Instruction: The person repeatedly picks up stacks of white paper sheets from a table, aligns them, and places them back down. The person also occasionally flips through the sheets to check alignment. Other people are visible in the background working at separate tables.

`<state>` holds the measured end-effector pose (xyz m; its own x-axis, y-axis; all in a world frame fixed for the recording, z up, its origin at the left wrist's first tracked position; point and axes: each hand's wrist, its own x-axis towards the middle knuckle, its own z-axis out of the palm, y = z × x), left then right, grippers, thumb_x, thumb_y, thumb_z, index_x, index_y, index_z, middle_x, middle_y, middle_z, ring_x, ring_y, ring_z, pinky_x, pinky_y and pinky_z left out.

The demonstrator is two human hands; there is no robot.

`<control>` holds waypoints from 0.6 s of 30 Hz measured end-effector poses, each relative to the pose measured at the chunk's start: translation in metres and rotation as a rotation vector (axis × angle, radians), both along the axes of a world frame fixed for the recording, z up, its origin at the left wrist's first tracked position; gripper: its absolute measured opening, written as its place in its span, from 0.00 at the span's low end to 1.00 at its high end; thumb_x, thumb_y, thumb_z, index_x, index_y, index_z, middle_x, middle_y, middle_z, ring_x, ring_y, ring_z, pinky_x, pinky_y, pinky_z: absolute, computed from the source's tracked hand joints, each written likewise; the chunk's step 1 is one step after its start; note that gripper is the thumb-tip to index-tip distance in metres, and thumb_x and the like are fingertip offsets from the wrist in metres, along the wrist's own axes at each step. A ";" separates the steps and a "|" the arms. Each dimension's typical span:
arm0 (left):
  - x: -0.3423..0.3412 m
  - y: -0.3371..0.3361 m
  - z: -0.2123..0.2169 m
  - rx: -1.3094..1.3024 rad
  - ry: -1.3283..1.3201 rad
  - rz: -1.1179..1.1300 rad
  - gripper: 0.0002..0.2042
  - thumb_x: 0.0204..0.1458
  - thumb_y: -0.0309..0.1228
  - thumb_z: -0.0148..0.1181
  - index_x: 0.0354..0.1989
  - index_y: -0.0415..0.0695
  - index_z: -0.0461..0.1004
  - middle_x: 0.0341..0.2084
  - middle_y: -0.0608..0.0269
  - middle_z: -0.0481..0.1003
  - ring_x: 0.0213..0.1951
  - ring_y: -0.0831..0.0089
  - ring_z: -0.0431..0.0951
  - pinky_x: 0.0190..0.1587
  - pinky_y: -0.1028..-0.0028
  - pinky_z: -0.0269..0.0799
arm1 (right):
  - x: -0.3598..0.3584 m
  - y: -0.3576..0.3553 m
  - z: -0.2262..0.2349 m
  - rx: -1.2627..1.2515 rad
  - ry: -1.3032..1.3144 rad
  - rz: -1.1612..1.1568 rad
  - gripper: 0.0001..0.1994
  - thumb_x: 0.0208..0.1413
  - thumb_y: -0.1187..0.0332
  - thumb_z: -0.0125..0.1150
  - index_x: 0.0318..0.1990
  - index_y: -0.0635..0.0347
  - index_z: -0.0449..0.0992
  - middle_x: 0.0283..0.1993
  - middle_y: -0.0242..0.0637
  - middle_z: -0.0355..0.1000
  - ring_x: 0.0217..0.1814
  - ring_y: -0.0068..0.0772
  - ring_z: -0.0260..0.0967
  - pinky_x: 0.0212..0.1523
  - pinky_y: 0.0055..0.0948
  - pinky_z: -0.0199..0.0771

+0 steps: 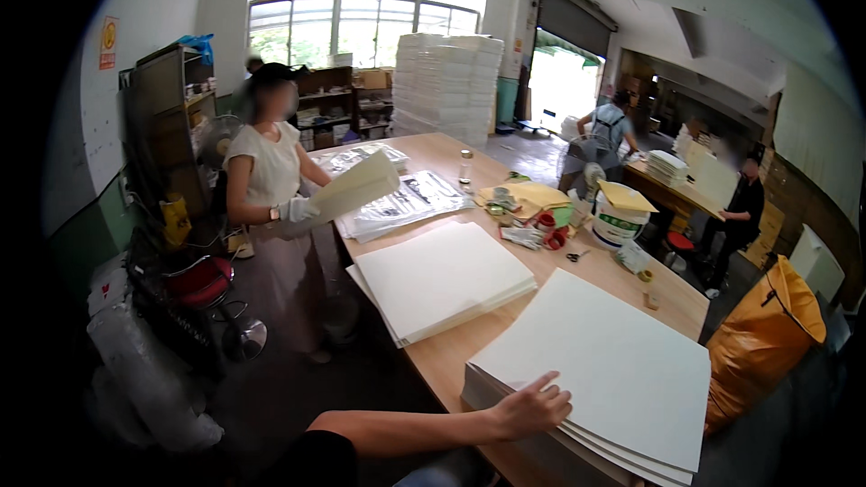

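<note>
My left hand [532, 408] rests at the near left edge of a tall stack of large white sheets [604, 365] on the table's near end. Its index finger stretches out over the top sheet, while the other fingers are loosely bent; nothing shows in its grasp. My bare left forearm comes in from the lower left. My right hand is out of view. Just beyond lies a lower stack of white sheets [442, 275], its edges a little uneven. Across the table's left side, a person [271, 153] wearing white gloves holds a curved pale sheet [356, 189].
Scissors [577, 256], gloves [521, 236], tape rolls and a white bucket [621, 216] occupy the wooden table's [460, 334] far right side. A glass jar [465, 167] stands farther back. An orange sack [762, 343] is beside the table; a red stool [200, 281] stands left.
</note>
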<state>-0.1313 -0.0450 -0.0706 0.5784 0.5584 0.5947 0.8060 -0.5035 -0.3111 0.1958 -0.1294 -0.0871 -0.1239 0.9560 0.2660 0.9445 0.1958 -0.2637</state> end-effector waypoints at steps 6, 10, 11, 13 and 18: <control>0.016 -0.010 0.009 0.003 0.050 -0.066 0.04 0.45 0.27 0.57 0.21 0.48 0.70 0.21 0.68 0.67 0.27 0.74 0.75 0.50 0.71 0.71 | 0.005 0.000 -0.009 -0.092 -0.133 -0.088 0.37 0.45 0.43 0.72 0.55 0.65 0.75 0.50 0.64 0.74 0.54 0.65 0.71 0.59 0.57 0.67; 0.034 -0.045 0.019 -0.020 0.063 -0.164 0.07 0.48 0.31 0.54 0.20 0.47 0.72 0.19 0.68 0.68 0.27 0.74 0.73 0.39 0.73 0.68 | 0.014 0.002 -0.020 -0.082 0.029 0.030 0.34 0.45 0.47 0.73 0.54 0.63 0.76 0.51 0.60 0.74 0.55 0.64 0.70 0.58 0.54 0.68; 0.041 -0.055 0.015 -0.110 0.040 -0.174 0.06 0.48 0.32 0.60 0.23 0.45 0.74 0.22 0.64 0.72 0.27 0.71 0.75 0.38 0.70 0.70 | 0.018 0.003 -0.028 0.089 0.077 0.095 0.32 0.46 0.48 0.74 0.53 0.63 0.76 0.51 0.59 0.74 0.55 0.65 0.70 0.57 0.53 0.68; 0.052 -0.071 0.004 -0.159 0.086 -0.083 0.22 0.36 0.44 0.70 0.38 0.45 0.75 0.34 0.60 0.72 0.42 0.62 0.72 0.49 0.58 0.68 | 0.019 0.003 -0.033 0.060 0.151 0.103 0.32 0.46 0.50 0.74 0.53 0.63 0.76 0.51 0.59 0.74 0.55 0.65 0.69 0.57 0.52 0.68; 0.035 -0.077 0.036 -0.481 -0.260 -0.241 0.20 0.41 0.42 0.69 0.38 0.43 0.74 0.34 0.57 0.72 0.40 0.58 0.73 0.48 0.59 0.69 | 0.020 -0.007 -0.029 0.030 0.204 0.061 0.32 0.47 0.49 0.74 0.54 0.64 0.75 0.50 0.59 0.75 0.52 0.67 0.70 0.55 0.51 0.70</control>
<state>-0.0958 -0.1224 -0.0349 0.5915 0.6711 0.4470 0.6707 -0.7172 0.1892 0.2160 -0.1363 -0.1164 -0.1220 0.9396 0.3197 0.8584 0.2616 -0.4413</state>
